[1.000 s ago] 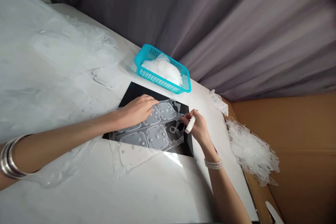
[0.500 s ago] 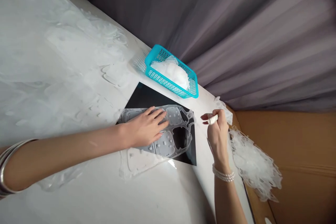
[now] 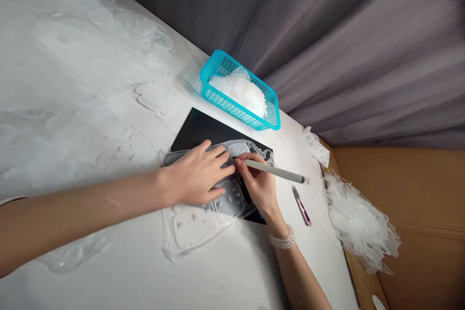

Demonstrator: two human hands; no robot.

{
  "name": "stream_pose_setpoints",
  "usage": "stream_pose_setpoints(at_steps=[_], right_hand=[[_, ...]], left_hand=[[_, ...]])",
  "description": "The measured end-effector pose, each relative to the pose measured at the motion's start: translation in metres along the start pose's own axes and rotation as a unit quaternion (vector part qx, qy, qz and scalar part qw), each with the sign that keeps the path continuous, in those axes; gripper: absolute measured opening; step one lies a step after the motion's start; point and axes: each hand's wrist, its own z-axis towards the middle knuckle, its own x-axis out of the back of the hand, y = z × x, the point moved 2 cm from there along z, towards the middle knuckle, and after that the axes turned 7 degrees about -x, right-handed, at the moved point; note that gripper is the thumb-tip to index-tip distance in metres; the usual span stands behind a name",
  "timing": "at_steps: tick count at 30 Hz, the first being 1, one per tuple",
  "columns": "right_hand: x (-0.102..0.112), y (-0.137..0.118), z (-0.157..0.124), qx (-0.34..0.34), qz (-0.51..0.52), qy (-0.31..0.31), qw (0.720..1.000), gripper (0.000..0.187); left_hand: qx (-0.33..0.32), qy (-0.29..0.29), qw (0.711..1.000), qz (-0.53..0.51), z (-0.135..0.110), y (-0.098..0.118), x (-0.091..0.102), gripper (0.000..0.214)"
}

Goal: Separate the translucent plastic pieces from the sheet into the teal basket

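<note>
Right hand (image 3: pixel 258 184) pinches a slim stick (image 3: pixel 281 171), the clear moulded sheet (image 3: pixel 232 198) lying toward eight o'clock beneath the loosely spread left hand (image 3: pixel 198 174).

From my remote seat, I can't see the middle of the clear moulded sheet (image 3: pixel 196 227), since the left hand (image 3: pixel 199 174) covers it, nor the inner tip of the grey stick (image 3: pixel 274 170), hidden in the right hand (image 3: pixel 259 181). My view crops the left forearm (image 3: pixel 90 218). Near the far left corner of the desk (image 3: pixel 199 276), a plastic heap (image 3: pixel 90 58) is hazy and cut off. White pieces (image 3: pixel 241 93) by the far edge (no counting those) blend together. Beyond the right edge, a white object (image 3: pixel 378 302) is cropped too.
</note>
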Motion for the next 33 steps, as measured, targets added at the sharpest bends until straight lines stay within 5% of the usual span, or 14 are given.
stream_pose_setpoints(at_steps=[9,33], right_hand=[[0.0,-0.007,0.005,-0.022,0.006,0.073,0.997,0.034],[-0.009,-0.013,-0.005,0.104,-0.21,0.03,0.972,0.021]], left_hand=[[-0.045,0.001,0.999,-0.02,-0.003,-0.011,-0.001,0.048],[-0.063,-0.007,0.998,-0.003,-0.005,-0.011,-0.002,0.055]])
